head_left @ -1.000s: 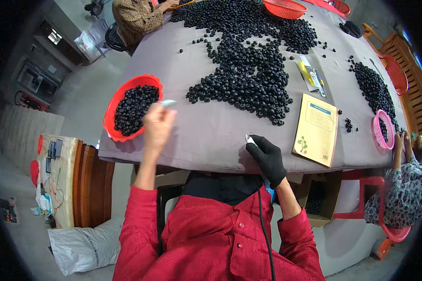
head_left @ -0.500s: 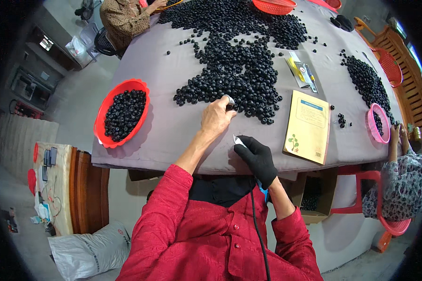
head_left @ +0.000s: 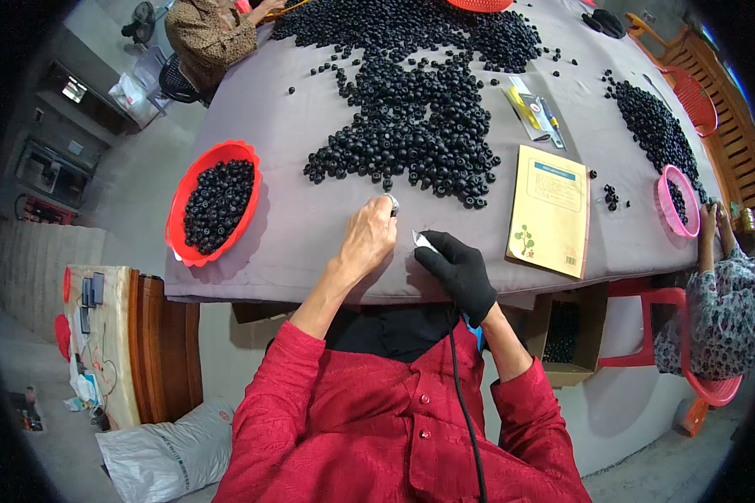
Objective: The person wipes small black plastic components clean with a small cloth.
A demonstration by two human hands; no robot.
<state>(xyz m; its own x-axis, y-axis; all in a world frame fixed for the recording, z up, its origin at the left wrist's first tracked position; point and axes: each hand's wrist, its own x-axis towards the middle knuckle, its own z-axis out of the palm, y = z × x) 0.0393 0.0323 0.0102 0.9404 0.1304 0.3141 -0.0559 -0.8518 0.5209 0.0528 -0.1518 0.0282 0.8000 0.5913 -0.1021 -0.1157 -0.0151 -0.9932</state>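
My bare left hand [head_left: 367, 239] is closed in a pinch just in front of the pile, a pale wrap around one fingertip. A small dark piece, mostly hidden, shows at its fingertips. Beside it, my right hand [head_left: 459, 275] in a black glove is closed around a slim tool with a pointed white end [head_left: 424, 241], aimed toward the left hand. A black cord [head_left: 466, 402] runs from under the glove down over my red shirt. Beyond both hands spreads a large heap of small round black parts [head_left: 419, 138] with holes in them.
A red scalloped basket [head_left: 254, 214] of black parts sits at left. To the right lie a yellow booklet [head_left: 549, 210] and a packaged yellow-handled tool [head_left: 528, 109]. A pink basket [head_left: 667, 205] and another heap stand farther right, near a co-worker's hands [head_left: 713, 222]. Another person [head_left: 210, 42] sits far left.
My left hand has drawn back from the pile's edge toward me and slightly left, a dark piece at its fingertips. The right hand stays nearly in place, still gripping the tool.
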